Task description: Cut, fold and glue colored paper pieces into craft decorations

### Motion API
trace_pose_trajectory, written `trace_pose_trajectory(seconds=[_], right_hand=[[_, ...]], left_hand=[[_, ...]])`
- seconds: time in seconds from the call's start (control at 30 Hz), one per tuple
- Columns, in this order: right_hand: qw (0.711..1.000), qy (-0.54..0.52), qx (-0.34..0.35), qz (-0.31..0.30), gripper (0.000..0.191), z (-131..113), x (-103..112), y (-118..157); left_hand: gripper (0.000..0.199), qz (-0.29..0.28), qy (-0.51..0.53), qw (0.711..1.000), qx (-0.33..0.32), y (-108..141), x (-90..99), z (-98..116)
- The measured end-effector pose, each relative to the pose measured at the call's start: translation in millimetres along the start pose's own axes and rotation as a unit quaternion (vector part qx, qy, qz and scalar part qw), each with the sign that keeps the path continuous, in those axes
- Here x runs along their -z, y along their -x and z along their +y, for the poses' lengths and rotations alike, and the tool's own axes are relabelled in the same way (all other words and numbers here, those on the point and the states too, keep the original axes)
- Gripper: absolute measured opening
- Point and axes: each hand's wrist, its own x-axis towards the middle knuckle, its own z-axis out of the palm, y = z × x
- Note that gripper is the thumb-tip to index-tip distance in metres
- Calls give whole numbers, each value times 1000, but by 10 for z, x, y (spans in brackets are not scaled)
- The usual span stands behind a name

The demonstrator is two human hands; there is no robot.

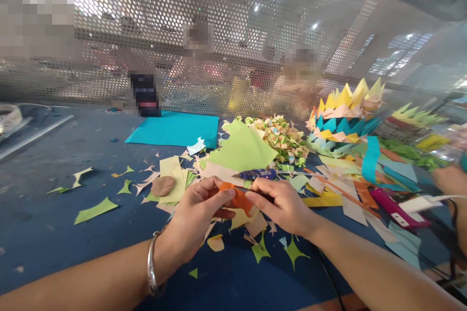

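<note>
Across the dark-blue flat table (40, 189): at the back left, a bright-blue rectangular paper sheet (178, 131); right of it and nearer, a light-green paper sheet (244, 148). Just behind and right of the latter, a multicoloured heap of curled paper pieces (288, 141); farther right, a multicoloured pointed paper stack (346, 116). Before the green sheet, a dark-blue cylindrical tool handle (257, 174). Left of that handle, a brown round disc (163, 186), partly on a pale-yellow flat paper piece (178, 182). At right, a magenta rectangular box (397, 208).

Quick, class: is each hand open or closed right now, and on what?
Left hand: closed, pinching the orange paper.
Right hand: closed at the paper's other side, around a dark slim item, too hidden to identify.
</note>
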Motion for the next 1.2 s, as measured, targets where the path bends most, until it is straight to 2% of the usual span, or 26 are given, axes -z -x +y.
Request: trace_pose_trajectory(seconds=[0.83, 1.2], right_hand=[[1000, 13, -1, 3, 35, 1, 5, 6], [1000, 15, -3, 1, 34, 1, 4, 8]], left_hand=[[19, -17, -38, 999, 0, -16, 29, -15], [19, -11, -17, 1000, -5, -15, 22, -30]])
